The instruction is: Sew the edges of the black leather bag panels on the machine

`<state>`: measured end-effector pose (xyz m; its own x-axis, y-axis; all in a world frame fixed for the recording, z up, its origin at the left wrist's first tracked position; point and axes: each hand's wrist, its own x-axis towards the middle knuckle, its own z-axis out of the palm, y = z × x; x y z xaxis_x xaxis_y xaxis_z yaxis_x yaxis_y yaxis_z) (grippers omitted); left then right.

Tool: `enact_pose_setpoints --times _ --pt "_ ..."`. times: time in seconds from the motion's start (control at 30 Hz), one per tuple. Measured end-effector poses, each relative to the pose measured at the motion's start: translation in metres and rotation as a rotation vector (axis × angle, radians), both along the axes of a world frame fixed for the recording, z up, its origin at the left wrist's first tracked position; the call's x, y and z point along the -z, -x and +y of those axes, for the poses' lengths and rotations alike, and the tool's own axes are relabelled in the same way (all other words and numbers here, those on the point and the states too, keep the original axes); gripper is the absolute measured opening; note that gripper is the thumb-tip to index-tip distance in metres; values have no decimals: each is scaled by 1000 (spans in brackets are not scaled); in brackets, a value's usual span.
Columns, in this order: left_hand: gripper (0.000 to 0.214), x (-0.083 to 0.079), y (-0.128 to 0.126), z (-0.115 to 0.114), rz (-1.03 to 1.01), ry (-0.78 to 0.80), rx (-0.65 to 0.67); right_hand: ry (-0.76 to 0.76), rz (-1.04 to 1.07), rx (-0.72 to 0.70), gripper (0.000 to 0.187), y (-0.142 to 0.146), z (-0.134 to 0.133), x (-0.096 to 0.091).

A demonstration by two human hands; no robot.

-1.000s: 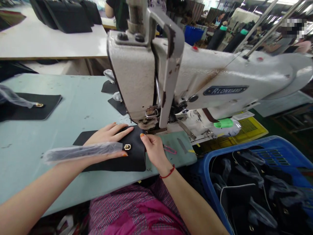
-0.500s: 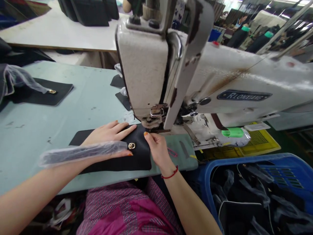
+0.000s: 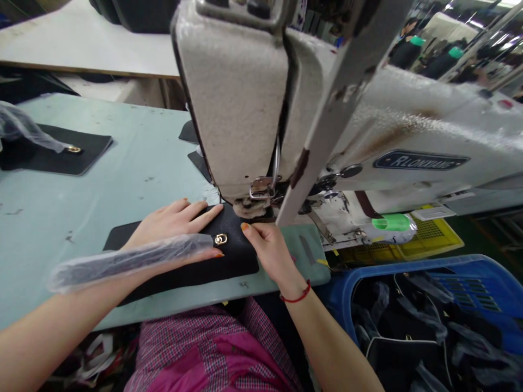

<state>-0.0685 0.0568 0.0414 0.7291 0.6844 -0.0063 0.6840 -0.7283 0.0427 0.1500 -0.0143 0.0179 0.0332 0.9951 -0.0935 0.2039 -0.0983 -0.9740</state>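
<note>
- The left hand (image 3: 171, 223) stays flat, grip released, pressing the black flap (image 3: 239, 258) onto the counter (image 3: 134, 174).
- The right hand (image 3: 269, 250) still pinches the flap's edge, just below the sewing machine (image 3: 241, 98).
- The flap has barely shifted, so it is probably being steadied, not fed.

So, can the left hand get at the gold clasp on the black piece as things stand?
Probably yes: the left hand lies flat on the black piece, thumb tip right beside the gold clasp, nothing covering it.
</note>
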Motion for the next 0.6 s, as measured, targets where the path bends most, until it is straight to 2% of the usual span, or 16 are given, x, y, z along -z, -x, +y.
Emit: enact_pose_setpoints --times 0.1,0.27,0.4,0.6 --pt "84 1 0 3 5 -31 13 -39 -41 -26 44 -5 -26 4" --pt "89 4 1 3 31 -95 21 -36 -109 -64 37 -8 -65 29" --pt "89 1 0 1 51 -123 23 -54 -111 -45 39 -3 -71 41" --pt "90 -4 -2 3 106 -119 30 -28 -4 -11 45 3 -69 41"
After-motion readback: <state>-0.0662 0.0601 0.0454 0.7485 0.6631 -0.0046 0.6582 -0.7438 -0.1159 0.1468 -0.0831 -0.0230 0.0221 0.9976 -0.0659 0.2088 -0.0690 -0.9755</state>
